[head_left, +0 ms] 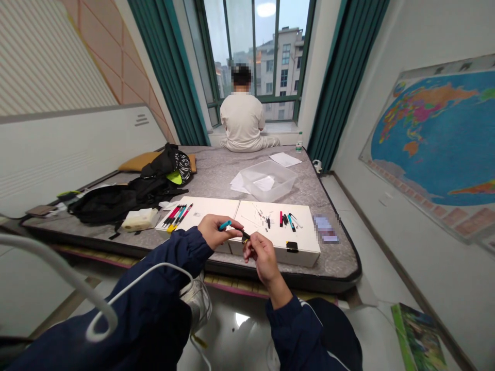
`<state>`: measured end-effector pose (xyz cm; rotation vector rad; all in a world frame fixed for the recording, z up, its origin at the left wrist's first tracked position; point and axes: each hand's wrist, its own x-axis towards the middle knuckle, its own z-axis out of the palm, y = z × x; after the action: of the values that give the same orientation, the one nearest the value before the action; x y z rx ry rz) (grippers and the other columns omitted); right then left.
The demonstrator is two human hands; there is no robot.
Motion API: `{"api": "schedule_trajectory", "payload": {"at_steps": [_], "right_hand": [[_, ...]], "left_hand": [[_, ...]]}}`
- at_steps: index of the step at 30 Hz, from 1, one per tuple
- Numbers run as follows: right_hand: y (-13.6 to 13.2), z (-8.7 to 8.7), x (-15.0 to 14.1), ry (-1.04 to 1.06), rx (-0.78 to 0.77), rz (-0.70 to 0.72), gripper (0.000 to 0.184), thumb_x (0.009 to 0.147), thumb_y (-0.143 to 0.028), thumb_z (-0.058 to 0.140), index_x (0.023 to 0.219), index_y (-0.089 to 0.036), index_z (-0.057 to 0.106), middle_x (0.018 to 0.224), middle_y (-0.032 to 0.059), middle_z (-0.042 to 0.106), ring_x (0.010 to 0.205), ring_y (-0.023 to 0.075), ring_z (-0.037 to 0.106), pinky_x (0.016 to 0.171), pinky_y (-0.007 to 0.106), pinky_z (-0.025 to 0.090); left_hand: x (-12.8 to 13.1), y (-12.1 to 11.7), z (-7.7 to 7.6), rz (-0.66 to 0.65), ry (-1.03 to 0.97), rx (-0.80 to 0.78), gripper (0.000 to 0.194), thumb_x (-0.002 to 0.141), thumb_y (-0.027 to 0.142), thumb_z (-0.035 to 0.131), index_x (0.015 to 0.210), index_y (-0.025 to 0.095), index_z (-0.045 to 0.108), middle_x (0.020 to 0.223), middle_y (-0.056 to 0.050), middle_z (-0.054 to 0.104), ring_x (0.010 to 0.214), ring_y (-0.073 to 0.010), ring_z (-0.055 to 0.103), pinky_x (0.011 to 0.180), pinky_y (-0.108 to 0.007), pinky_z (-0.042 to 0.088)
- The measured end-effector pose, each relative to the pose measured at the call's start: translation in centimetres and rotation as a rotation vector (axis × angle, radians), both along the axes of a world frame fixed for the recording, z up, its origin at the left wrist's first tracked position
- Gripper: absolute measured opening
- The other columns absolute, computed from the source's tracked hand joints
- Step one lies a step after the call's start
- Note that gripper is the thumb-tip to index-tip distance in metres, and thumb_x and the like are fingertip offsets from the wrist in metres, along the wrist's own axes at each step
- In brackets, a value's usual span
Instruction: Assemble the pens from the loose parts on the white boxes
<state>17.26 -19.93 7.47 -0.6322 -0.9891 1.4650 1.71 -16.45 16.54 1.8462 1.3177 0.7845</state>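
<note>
Over the near edge of the white boxes (211,206), in the head view, the left hand (216,232) is closed, gripping a blue tube (225,225) between thumb and fingers. A small black part (245,235) spans the two hands. The right hand (263,256) is closed, thumb and forefinger pinching that part's near end. Pens (180,213) lie in a row at left; a red tube (281,219) lies among small loose pieces at right. Behind stands a clear bin (270,193).
</note>
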Motion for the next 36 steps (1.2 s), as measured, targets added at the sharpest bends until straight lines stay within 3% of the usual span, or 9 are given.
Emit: {"api": "schedule_trajectory", "payload": {"at_steps": [5, 10, 13, 19, 26, 30, 32, 34, 36], "right_hand": [[-0.1, 0.1, -0.4, 0.202, -0.153, 0.167, 0.04, 0.084, -0.052, 0.052, 0.063, -0.019, 0.041, 0.045, -0.0082, 0.032, 0.037, 0.0061, 0.031, 0.034, 0.017, 0.022], [-0.1, 0.0, -0.5, 0.237, -0.228, 0.296, 0.042, 0.083, -0.054, 0.053, 0.063, -0.019, 0.039, 0.044, -0.0092, 0.03, 0.036, 0.0051, 0.026, 0.033, 0.016, 0.017], [0.0, -0.5, -0.8, 0.184, -0.193, 0.265, 0.038, 0.084, -0.051, 0.053, 0.067, -0.017, 0.047, 0.045, -0.007, 0.037, 0.039, 0.0062, 0.034, 0.036, 0.017, 0.024], [0.3, -1.3, -1.7, 0.117, -0.152, 0.303, 0.038, 0.084, -0.052, 0.052, 0.073, -0.016, 0.055, 0.046, -0.0053, 0.043, 0.041, 0.0076, 0.039, 0.04, 0.019, 0.032], [1.0, -1.3, -1.6, 0.051, -0.139, 0.36, 0.041, 0.083, -0.053, 0.053, 0.073, -0.014, 0.059, 0.049, -0.0024, 0.049, 0.043, 0.0084, 0.043, 0.043, 0.021, 0.035], [1.9, -1.9, -0.3, 0.164, -0.159, 0.236, 0.032, 0.081, -0.047, 0.057, 0.079, -0.015, 0.059, 0.051, -0.0044, 0.046, 0.045, 0.0088, 0.043, 0.044, 0.021, 0.034], [2.9, -2.1, 1.2, 0.149, -0.152, 0.088, 0.028, 0.08, -0.044, 0.06, 0.079, -0.016, 0.058, 0.051, -0.0057, 0.044, 0.046, 0.008, 0.042, 0.044, 0.019, 0.033], [4.3, -1.8, 3.2, 0.013, -0.144, -0.013, 0.027, 0.077, -0.043, 0.063, 0.077, -0.015, 0.058, 0.051, -0.0052, 0.047, 0.045, 0.0072, 0.042, 0.045, 0.019, 0.033], [6.1, -1.1, 5.4, -0.195, -0.131, -0.019, 0.031, 0.074, -0.043, 0.065, 0.077, -0.013, 0.06, 0.052, -0.0043, 0.05, 0.044, 0.0065, 0.042, 0.044, 0.019, 0.034]], "left_hand": [[-0.2, -0.2, 0.4, -0.159, 0.041, 0.235, 0.02, 0.069, 0.034, 0.071, 0.079, 0.016, 0.074, 0.076, -0.006, 0.071, 0.07, -0.0159, 0.064, 0.069, -0.025, 0.049], [-0.7, -0.2, 0.5, -0.225, 0.097, 0.298, 0.019, 0.071, 0.034, 0.069, 0.078, 0.018, 0.074, 0.078, -0.007, 0.072, 0.072, -0.0165, 0.065, 0.072, -0.026, 0.049], [-1.2, -0.1, 0.3, -0.132, 0.131, 0.222, 0.023, 0.069, 0.036, 0.07, 0.082, 0.017, 0.073, 0.078, -0.006, 0.072, 0.073, -0.0165, 0.064, 0.071, -0.025, 0.049], [-1.7, 0.0, -0.1, -0.007, 0.072, -0.14, 0.044, 0.065, 0.045, 0.07, 0.098, 0.015, 0.07, 0.083, -0.005, 0.069, 0.039, -0.0055, 0.047, 0.034, -0.018, 0.04], [-2.2, 0.0, -0.2, -0.013, 0.017, -0.174, 0.04, 0.065, 0.043, 0.071, 0.092, 0.014, 0.072, 0.074, -0.004, 0.068, 0.036, -0.0044, 0.044, 0.033, -0.017, 0.039], [-2.3, 0.3, 0.5, 0.051, 0.04, -0.133, 0.04, 0.067, 0.044, 0.069, 0.093, 0.013, 0.072, 0.057, -0.001, 0.064, 0.032, -0.0052, 0.042, 0.032, -0.017, 0.037], [-2.0, 0.6, 1.0, 0.071, 0.019, -0.087, 0.038, 0.069, 0.044, 0.067, 0.092, 0.014, 0.072, 0.065, -0.003, 0.068, 0.033, -0.0058, 0.044, 0.033, -0.018, 0.037], [-1.7, 0.9, 1.5, 0.058, -0.01, -0.001, 0.034, 0.07, 0.043, 0.066, 0.089, 0.015, 0.073, 0.077, -0.005, 0.071, 0.043, -0.0094, 0.053, 0.041, -0.021, 0.045], [-1.5, 1.2, 1.7, -0.007, -0.01, 0.098, 0.029, 0.07, 0.04, 0.067, 0.084, 0.016, 0.074, 0.082, -0.006, 0.073, 0.063, -0.0157, 0.063, 0.061, -0.025, 0.052]]}}
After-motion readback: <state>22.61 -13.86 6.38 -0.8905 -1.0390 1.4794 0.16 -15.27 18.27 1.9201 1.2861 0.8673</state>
